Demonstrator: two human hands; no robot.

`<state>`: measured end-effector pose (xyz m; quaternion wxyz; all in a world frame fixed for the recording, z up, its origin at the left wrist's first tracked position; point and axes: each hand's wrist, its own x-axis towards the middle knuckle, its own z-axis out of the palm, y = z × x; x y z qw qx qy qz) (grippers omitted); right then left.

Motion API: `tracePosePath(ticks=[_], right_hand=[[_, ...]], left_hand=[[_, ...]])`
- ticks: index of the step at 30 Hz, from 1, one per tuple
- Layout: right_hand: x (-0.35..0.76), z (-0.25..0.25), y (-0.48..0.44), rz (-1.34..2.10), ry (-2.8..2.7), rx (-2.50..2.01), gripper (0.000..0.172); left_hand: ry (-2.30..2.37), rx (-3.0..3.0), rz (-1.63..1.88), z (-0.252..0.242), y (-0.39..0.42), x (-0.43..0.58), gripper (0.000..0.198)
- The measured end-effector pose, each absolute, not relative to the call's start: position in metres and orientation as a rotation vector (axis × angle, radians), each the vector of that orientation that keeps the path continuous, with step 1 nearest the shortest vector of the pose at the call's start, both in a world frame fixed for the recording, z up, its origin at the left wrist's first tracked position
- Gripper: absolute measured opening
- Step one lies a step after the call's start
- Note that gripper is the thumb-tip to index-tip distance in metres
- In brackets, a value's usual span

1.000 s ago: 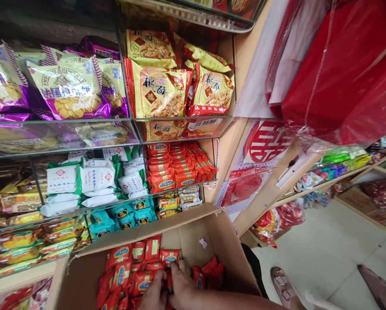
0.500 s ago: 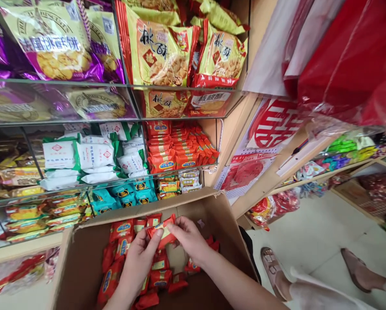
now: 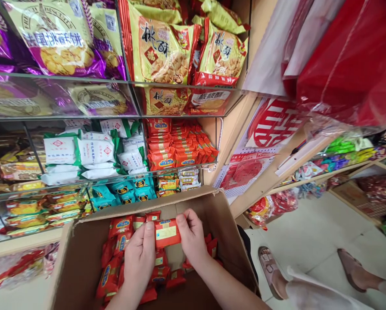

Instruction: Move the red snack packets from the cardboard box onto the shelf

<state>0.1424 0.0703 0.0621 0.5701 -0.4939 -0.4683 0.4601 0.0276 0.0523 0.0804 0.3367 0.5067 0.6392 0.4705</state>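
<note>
A small red snack packet (image 3: 167, 233) is stretched flat between my two hands, its yellow label side facing up. My left hand (image 3: 140, 254) pinches its left end with the thumb on top. At the right end, my right hand (image 3: 190, 234) grips it the same way. Both hands are over an open cardboard box (image 3: 79, 254). More red packets (image 3: 110, 273) like it lie loose inside, mostly on the left, partly hidden by my hands and forearms.
Glass-fronted shelves behind the box hold red packets (image 3: 175, 146), white-and-green packets (image 3: 96, 150), teal packets (image 3: 125, 191) and larger biscuit bags (image 3: 165, 51). Red plastic bags (image 3: 348, 64) hang at upper right. Another person's sandalled feet (image 3: 270, 269) stand on the tiled floor at right.
The packet was tilted and partly covered by my fingers; now it is level and pulled straight with its label showing. My right hand has turned more upright.
</note>
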Motion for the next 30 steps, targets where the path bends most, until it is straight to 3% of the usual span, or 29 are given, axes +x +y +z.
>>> tracePosePath(ticks=[11, 15, 20, 26, 28, 30], right_hand=[[0.144, 0.077, 0.065, 0.926, -1.224, -1.288, 0.038], [0.151, 0.075, 0.069, 0.789, -1.340, -1.353, 0.036], [0.150, 0.079, 0.063, 0.565, -1.616, -1.391, 0.031], [0.153, 0.096, 0.053, 0.808, -1.480, -1.321, 0.027], [0.161, 0.099, 0.055, 0.995, -1.316, -1.306, 0.020], [0.167, 0.101, 0.058, 1.304, -1.209, -1.205, 0.027]], left_hand=[[1.655, 1.343, 1.256, 0.075, 0.048, 0.023, 0.036], [1.753, 1.569, 1.156, 0.071, 0.048, 0.018, 0.026], [1.623, 2.348, 0.939, 0.059, 0.038, 0.022, 0.060], [1.281, 1.499, 1.334, 0.073, 0.037, 0.031, 0.081], [1.183, 1.221, 1.340, 0.089, 0.036, 0.032, 0.085], [1.155, 1.056, 1.302, 0.102, 0.033, 0.033, 0.086]])
